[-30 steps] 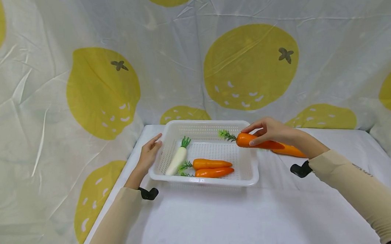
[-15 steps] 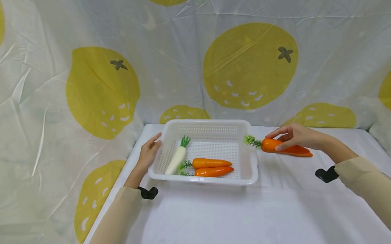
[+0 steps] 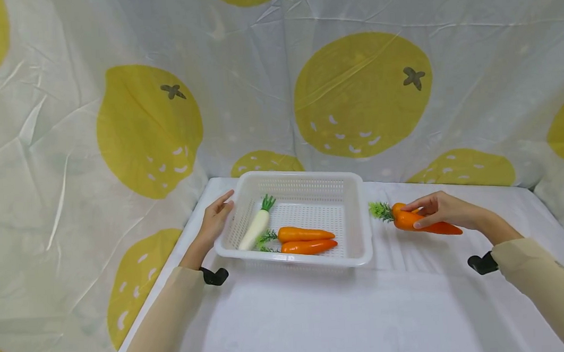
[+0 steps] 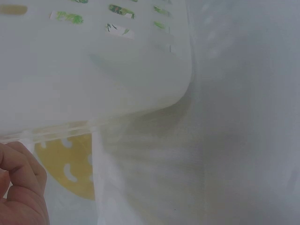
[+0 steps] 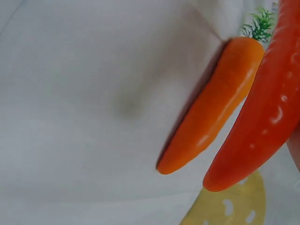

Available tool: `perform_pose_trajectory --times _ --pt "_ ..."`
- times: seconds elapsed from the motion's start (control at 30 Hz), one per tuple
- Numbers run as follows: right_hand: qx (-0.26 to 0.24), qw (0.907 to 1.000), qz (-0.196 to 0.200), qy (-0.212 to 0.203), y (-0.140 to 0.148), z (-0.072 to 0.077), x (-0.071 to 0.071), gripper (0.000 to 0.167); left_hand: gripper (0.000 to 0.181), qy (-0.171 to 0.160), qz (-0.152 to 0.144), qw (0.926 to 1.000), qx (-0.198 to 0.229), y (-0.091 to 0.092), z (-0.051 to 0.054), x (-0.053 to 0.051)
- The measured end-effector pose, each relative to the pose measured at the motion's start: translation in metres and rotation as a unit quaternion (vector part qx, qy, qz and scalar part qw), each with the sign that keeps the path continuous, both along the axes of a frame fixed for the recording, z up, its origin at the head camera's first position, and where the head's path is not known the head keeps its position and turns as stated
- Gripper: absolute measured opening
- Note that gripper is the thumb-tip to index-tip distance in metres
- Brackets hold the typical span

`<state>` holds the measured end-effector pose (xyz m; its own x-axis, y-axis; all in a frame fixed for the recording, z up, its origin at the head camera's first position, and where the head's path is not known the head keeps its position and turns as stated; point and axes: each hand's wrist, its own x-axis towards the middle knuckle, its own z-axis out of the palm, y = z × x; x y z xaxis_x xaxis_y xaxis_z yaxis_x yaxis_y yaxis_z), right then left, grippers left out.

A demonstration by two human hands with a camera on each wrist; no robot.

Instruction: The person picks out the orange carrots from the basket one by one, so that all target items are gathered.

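Compared with one second ago, the right hand (image 3: 448, 211) has gone away from the basket's right rim, outward to the right, and the red-orange carrot (image 3: 405, 221) went together with it. The left hand (image 3: 214, 220) and the white basket (image 3: 286, 258) I find at the same place as before. From my distant seat I see the two hands well apart. The right one pinches the carrot between thumb and fingers, just to the right of the basket and towards the far edge of the surface (image 3: 299, 313); its leaves point at the basket and its tip points to the right. If this carrot touches the surface, I cannot tell. Close behind it, an orange carrot (image 5: 211, 108) lies on the surface, partly covered from the wrist camera by the held one. The left hand rests at the left rim of the basket, the index finger stretched, not closed around the rim. The basket stands near the surface's far left corner. Inside, a white radish (image 3: 254, 230) with green top lies slanting along the left wall, and beside it an upper carrot (image 3: 306, 233) and a lower carrot (image 3: 309, 247) lie side by side near the front rim. Behind the far edge hangs a pale curtain (image 3: 237, 51) with yellow lemons printed.
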<state>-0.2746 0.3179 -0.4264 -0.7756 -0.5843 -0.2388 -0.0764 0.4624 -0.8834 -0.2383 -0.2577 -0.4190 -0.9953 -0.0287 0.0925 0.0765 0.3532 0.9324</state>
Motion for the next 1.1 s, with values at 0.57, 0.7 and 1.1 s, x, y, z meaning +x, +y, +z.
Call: perform_pose_trajectory --times 0.57,0.7,1.1 --pt "-0.009 0.9996 0.003 0.027 -0.002 -0.036 0.005 0.049 0.044 0.002 -0.004 1.0 0.006 0.001 -0.001 -0.001" --pt "-0.001 0.9995 -0.005 0.032 -0.004 -0.04 0.007 0.048 0.044 0.003 -0.002 1.0 0.002 0.0 -0.001 0.0" --pt "-0.004 0.9997 -0.001 0.023 -0.002 -0.051 0.005 0.051 0.044 0.003 0.002 1.0 0.0 0.0 -0.001 0.0"
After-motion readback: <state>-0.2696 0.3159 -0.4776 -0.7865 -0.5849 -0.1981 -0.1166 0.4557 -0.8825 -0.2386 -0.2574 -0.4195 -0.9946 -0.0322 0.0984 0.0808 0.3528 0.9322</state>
